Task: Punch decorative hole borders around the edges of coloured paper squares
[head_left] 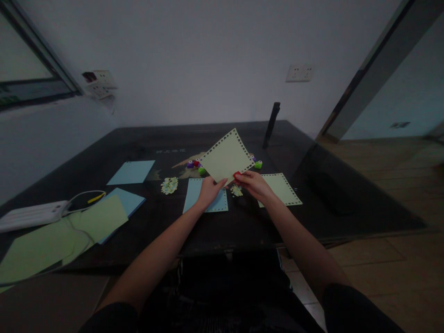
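Note:
My left hand (209, 192) pinches the lower corner of a pale yellow sheet of paper (227, 157), raised and tilted above the table. Small holes run along several of its edges. In my right hand (255, 186) is a small red paper punch (237, 175), held at the sheet's lower right edge. Beneath my hands lies a blue sheet (217, 204) with a punched border. Another pale yellow sheet (283, 189), also punched round its edge, is by my right wrist. Small paper cut-outs (169, 185) are heaped to the left, and a smaller heap (236, 190) sits between my hands.
Behind the raised sheet stand several small punches, among them a purple one (190, 164) and a green one (258, 164). Blue paper (132, 172), stacked yellow-green sheets (100, 217) and a white power strip (34, 215) with a cable occupy the left. A black upright stand (271, 125) rises at the back right.

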`<state>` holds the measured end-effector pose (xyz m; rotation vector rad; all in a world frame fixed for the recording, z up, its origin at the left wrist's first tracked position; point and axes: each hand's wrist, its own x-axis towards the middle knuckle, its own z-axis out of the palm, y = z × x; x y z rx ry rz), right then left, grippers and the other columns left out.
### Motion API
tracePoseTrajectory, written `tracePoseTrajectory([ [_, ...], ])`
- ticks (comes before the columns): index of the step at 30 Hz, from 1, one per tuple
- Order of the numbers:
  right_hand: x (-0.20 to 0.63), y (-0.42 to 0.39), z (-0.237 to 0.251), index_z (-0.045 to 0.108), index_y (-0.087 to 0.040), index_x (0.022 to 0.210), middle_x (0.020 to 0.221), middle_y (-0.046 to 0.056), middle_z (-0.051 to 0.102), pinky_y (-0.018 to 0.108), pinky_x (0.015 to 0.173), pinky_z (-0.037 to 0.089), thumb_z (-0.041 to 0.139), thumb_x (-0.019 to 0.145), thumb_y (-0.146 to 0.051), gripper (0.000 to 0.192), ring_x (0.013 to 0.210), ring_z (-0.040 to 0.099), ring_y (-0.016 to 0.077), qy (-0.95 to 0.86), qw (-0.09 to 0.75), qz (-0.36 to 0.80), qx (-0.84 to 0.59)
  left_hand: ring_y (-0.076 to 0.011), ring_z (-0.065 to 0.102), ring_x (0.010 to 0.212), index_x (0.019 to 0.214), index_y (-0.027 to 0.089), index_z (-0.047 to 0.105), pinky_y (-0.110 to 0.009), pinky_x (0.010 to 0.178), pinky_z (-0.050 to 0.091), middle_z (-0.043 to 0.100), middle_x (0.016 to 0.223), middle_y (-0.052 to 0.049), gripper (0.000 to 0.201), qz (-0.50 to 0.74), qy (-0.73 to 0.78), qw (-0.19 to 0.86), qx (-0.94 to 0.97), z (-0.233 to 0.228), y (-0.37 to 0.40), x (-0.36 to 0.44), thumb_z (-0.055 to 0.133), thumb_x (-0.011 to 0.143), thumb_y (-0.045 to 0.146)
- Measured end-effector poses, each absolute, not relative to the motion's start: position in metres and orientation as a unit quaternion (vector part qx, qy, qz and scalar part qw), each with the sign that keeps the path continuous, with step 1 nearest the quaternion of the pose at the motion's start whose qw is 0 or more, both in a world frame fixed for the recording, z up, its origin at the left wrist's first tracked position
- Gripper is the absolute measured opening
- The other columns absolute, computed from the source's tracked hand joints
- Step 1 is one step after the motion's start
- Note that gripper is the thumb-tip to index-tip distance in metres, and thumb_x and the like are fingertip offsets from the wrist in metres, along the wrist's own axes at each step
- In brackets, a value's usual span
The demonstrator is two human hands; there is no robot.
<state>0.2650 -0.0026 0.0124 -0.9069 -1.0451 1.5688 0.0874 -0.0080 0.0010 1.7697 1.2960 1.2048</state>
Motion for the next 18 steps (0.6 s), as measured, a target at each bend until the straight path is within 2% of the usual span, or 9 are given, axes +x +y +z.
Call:
tracePoseTrajectory([
  [18,0.267,-0.0006,0.0095,0.067,-0.017,0.071,0.078,0.002,0.067,0.032,0.088,0.049,0.082,0.056,-0.024,0.023,0.076,0.064,0.0143,-0.43,0.511,0.655,-0.353,-0.0224,0.068,0.071,0.082,0.009,0.07,-0.028,0.064,0.051,0.073,0.069,-0.008,0.022,0.47,0.506,0.307,0.655,0.0055,-0.0095,0.0878,0.06,0.077,0.027],
])
